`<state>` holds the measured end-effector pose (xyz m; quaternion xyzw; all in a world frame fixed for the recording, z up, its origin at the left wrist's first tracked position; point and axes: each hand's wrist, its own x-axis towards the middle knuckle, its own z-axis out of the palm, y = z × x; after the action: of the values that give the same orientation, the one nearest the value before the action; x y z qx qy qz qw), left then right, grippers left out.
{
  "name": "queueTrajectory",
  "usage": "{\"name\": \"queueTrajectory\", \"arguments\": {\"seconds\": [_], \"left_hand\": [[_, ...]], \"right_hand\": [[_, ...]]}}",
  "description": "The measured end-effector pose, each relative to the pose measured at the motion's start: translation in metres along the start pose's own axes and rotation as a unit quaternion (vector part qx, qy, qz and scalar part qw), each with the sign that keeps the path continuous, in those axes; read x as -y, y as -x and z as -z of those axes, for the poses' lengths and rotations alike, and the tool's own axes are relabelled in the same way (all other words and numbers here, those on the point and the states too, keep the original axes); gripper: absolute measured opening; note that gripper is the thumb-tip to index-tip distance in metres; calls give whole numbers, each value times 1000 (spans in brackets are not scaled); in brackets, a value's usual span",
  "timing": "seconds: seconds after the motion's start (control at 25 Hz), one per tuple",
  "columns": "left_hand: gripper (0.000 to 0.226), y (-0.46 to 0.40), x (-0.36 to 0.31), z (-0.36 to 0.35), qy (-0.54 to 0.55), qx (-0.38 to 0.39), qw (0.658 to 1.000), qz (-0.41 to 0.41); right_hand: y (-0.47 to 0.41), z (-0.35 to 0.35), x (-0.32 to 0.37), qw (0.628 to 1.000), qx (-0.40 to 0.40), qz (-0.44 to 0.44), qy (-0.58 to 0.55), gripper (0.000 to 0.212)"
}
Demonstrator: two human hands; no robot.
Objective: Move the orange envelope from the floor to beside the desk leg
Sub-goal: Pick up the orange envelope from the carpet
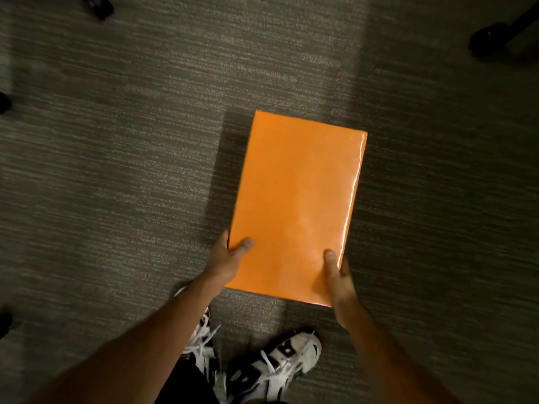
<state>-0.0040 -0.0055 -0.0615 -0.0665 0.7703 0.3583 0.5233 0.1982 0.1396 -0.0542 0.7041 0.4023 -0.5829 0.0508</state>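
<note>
The orange envelope point(297, 199) is a flat, glossy rectangle held above the grey carpet, casting a shadow to its left. My left hand point(230, 258) grips its near left corner with the thumb on top. My right hand point(335, 275) grips the near right corner, thumb on top and fingers underneath. The fingers of both hands are hidden under the envelope. No desk leg is clearly in view.
Grey striped carpet point(116, 141) fills the view. Black chair casters stand at the top left point(97, 5) and top right point(493, 39), and dark objects sit at the left edge point(4, 102). My black-and-white shoes point(271, 363) are below the envelope.
</note>
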Motion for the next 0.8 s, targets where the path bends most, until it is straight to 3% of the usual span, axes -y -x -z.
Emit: {"name": "queueTrajectory", "arguments": {"seconds": [0.12,0.28,0.36,0.48,0.64,0.8], "left_hand": [[55,-2,6,0,1,5,1000,11],[40,5,-5,-3,18,23,1000,6],[40,14,-17,-7,3,44,999,2],[46,33,-48,-15,-35,81,996,-20],[48,59,-108,-41,-74,119,988,-57],[55,94,-170,-86,-116,165,976,-79]], "right_hand": [[-8,1,-3,1000,16,-16,-2,53],[2,12,6,997,40,-59,-36,42],[14,25,10,996,49,-58,-50,49],[50,54,20,995,51,-40,-70,59],[93,106,29,992,32,-15,-121,46],[134,157,39,979,-7,-23,-200,70]]}}
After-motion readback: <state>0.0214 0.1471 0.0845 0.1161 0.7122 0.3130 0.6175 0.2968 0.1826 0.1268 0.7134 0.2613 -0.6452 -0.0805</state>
